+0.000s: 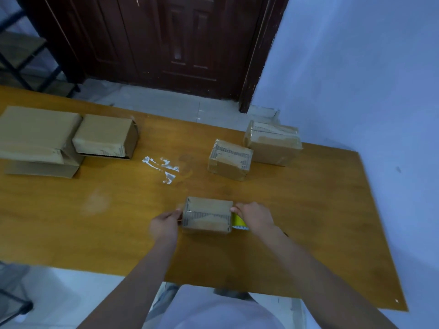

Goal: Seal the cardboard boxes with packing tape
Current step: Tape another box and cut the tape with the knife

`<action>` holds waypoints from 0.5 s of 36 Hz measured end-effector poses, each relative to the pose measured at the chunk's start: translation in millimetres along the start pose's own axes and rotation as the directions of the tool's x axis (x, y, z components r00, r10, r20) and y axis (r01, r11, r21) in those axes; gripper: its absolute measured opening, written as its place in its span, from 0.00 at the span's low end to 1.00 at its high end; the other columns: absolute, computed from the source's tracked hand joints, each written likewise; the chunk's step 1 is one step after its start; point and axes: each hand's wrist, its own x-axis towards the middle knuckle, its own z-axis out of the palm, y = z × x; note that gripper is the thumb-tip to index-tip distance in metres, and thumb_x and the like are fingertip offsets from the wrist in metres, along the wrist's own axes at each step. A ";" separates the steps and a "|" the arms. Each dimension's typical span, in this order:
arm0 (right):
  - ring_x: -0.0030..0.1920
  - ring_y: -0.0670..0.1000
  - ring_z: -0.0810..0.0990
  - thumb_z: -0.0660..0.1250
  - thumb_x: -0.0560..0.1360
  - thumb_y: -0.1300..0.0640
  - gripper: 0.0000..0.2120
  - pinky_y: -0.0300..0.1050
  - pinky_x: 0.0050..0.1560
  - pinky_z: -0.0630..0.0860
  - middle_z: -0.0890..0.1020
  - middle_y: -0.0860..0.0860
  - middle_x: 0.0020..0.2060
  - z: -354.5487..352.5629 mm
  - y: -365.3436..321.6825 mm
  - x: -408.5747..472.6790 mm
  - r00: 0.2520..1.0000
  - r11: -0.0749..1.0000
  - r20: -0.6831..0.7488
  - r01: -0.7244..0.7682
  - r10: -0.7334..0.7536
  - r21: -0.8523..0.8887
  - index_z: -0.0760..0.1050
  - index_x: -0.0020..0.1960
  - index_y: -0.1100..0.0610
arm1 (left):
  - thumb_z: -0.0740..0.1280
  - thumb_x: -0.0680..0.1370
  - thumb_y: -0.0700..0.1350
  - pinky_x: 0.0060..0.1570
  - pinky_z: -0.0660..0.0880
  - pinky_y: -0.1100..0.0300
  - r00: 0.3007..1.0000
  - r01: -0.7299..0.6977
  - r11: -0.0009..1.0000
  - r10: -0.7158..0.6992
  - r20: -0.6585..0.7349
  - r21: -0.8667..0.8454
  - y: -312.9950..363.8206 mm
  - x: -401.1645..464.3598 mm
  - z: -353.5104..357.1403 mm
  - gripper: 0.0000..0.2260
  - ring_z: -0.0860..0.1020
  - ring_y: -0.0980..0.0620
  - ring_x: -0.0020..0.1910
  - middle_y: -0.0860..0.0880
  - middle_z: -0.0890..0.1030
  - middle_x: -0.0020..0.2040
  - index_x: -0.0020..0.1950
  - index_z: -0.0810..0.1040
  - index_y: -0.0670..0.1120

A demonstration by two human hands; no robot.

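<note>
A: Hands first, how are they set?

B: Both flank a small cardboard box (207, 215) lying on the wooden table (308, 222), at about 6 o'clock from the table's middle. The left hand (164, 225) presses against the box's left end, fingers curled against the cardboard; motion blur hides how tightly. The right hand (255, 216) sits at the box's right end, fingertips touching the top corner, fingers closed over a yellow tape roll (238, 221) that peeks out between palm and box.

A: Is the box taped?

B: Its top shows a glossy strip along the seam, but blur keeps me from judging more.

A: What lies around?

B: At 1 o'clock from the held box stand two taped boxes, touching: a smaller one (230, 159) and, beyond it, a larger one (273, 143). At 10 o'clock, well apart, sits a box with an open end flap (105, 136), just beside a stack of large boxes (38, 138) at the table's left edge. Scraps of white tape residue (164, 168) mark the table between the two groups. Nothing lies between the hands and the box.
</note>
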 end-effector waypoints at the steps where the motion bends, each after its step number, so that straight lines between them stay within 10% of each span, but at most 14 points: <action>1: 0.47 0.59 0.80 0.48 0.82 0.44 0.21 0.46 0.39 0.69 0.81 0.57 0.47 0.4 0.1 -0.2 1.000 1.000 -0.002 0.002 -0.002 0.005 0.74 0.57 0.56 | 0.71 0.76 0.48 0.43 0.75 0.51 1.000 0.019 1.000 -0.019 0.003 0.014 0.9 0.6 0.5 0.11 0.76 0.42 0.40 0.42 0.79 0.38 0.40 0.82 0.41; 5: 0.46 0.58 0.80 0.49 0.82 0.45 0.21 0.45 0.38 0.69 0.81 0.56 0.46 2.8 0.3 -2.5 1.000 0.999 0.000 -0.004 0.004 0.050 0.74 0.57 0.57 | 0.72 0.74 0.52 0.50 0.76 0.43 0.986 0.162 0.987 -0.163 0.036 0.019 5.1 7.1 2.6 0.18 0.76 0.41 0.42 0.41 0.76 0.36 0.33 0.76 0.41; 11: 0.35 0.54 0.75 0.48 0.82 0.44 0.21 0.44 0.27 0.63 0.69 0.48 0.29 17.8 -5.8 -15.0 0.995 0.986 -0.058 -0.066 0.076 0.152 0.72 0.47 0.57 | 0.69 0.77 0.49 0.55 0.72 0.47 0.936 0.328 0.938 -0.306 0.177 -0.114 22.5 20.3 20.5 0.16 0.73 0.43 0.51 0.44 0.76 0.50 0.57 0.75 0.39; 18: 0.36 0.55 0.74 0.49 0.82 0.44 0.18 0.42 0.25 0.59 0.71 0.50 0.31 34.5 -18.8 -29.3 0.982 0.942 -0.069 -0.146 0.174 0.302 0.67 0.43 0.55 | 0.62 0.81 0.45 0.51 0.69 0.49 0.894 0.356 0.934 -0.349 0.283 0.027 49.9 37.7 42.0 0.12 0.73 0.43 0.51 0.41 0.76 0.51 0.57 0.76 0.37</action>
